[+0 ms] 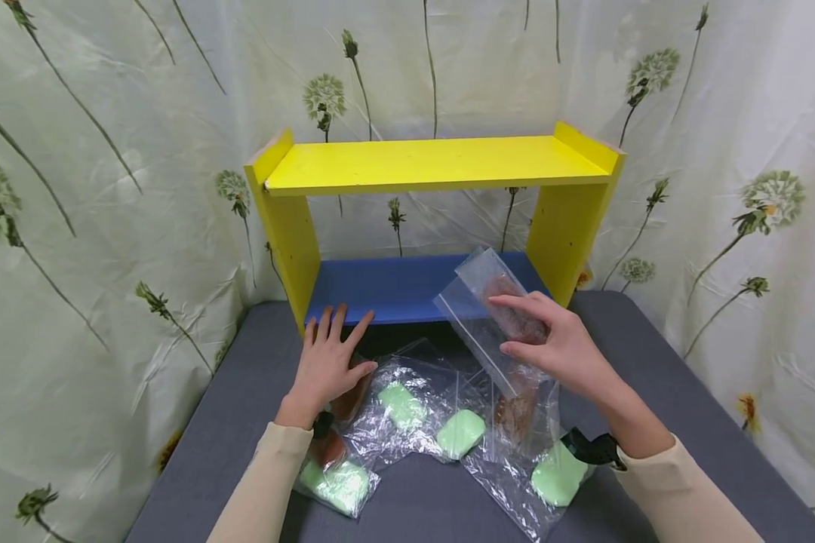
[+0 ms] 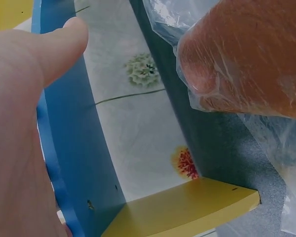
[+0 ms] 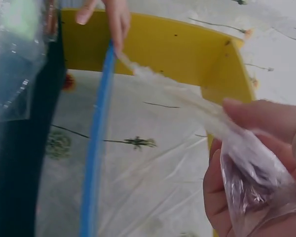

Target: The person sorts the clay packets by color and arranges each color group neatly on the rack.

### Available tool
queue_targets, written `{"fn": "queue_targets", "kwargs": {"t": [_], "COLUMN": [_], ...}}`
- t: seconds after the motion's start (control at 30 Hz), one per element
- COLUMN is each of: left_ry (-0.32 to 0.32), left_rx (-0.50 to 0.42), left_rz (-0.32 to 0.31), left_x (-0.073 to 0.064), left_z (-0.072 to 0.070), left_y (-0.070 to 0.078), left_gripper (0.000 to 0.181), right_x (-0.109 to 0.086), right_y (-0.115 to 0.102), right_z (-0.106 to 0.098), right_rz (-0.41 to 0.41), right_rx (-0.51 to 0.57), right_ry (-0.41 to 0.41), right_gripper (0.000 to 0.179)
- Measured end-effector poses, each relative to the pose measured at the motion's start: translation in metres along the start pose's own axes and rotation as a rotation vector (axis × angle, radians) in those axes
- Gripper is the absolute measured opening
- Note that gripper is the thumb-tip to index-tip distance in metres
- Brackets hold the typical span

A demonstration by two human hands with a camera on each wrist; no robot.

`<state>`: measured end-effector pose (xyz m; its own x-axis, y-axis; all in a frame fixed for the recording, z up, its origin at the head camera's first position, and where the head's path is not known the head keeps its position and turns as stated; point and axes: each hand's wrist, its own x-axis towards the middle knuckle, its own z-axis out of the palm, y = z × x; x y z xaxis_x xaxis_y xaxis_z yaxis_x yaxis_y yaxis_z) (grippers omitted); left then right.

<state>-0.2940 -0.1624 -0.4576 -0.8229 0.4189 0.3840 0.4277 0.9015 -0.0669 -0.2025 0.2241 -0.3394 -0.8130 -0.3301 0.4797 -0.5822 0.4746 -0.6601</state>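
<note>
My right hand [image 1: 560, 343] pinches a clear zip bag [image 1: 494, 320] between thumb and fingers, in front of the blue lower shelf [image 1: 394, 279]. A reddish-brown lump shows inside the bag, and the bag's loose end hangs tilted toward the left. In the right wrist view the same bag [image 3: 256, 173] stretches out from the fingers, crumpled and slightly blurred. My left hand [image 1: 329, 366] lies with spread fingers on the front edge of the blue shelf, near its left end. Close beside that hand in the left wrist view is a bagged brown piece [image 2: 246, 64].
The shelf unit has yellow sides and a yellow top board [image 1: 421, 162]. On the grey table [image 1: 197, 460] before it lie several clear bags with pale green pieces [image 1: 462, 435] and reddish-brown ones [image 1: 516, 413]. A flower-patterned curtain [image 1: 109, 249] hangs behind.
</note>
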Motion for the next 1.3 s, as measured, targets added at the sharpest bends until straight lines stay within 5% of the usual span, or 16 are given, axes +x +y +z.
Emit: {"fn": "queue_targets", "kwargs": {"t": [0.17, 0.33, 0.73, 1.07, 1.3], "left_ry": [-0.013, -0.004, -0.008, -0.035, -0.035], "left_rx": [0.006, 0.004, -0.008, -0.023, -0.021], "left_rz": [-0.004, 0.001, 0.007, -0.006, -0.001], "left_x": [0.001, 0.001, 0.002, 0.0, 0.002], "left_z": [-0.001, 0.0, -0.001, -0.001, -0.001], "left_y": [-0.001, -0.001, -0.001, 0.0, 0.0], "left_gripper": [0.092, 0.092, 0.093, 0.094, 0.094], "right_x": [0.014, 0.029, 0.084, 0.142, 0.168], "right_y": [-0.005, -0.035, -0.078, -0.052, -0.04], "right_z": [-0.012, -0.025, -0.061, -0.096, -0.122], "right_rz": [-0.087, -0.164, -0.181, -0.101, 0.042], "right_rx": [0.021, -0.016, -0.045, -0.084, -0.1], "right_ry": [0.018, 0.051, 0.138, 0.164, 0.134], "right_gripper": [0.059, 0.053, 0.052, 0.057, 0.058]}}
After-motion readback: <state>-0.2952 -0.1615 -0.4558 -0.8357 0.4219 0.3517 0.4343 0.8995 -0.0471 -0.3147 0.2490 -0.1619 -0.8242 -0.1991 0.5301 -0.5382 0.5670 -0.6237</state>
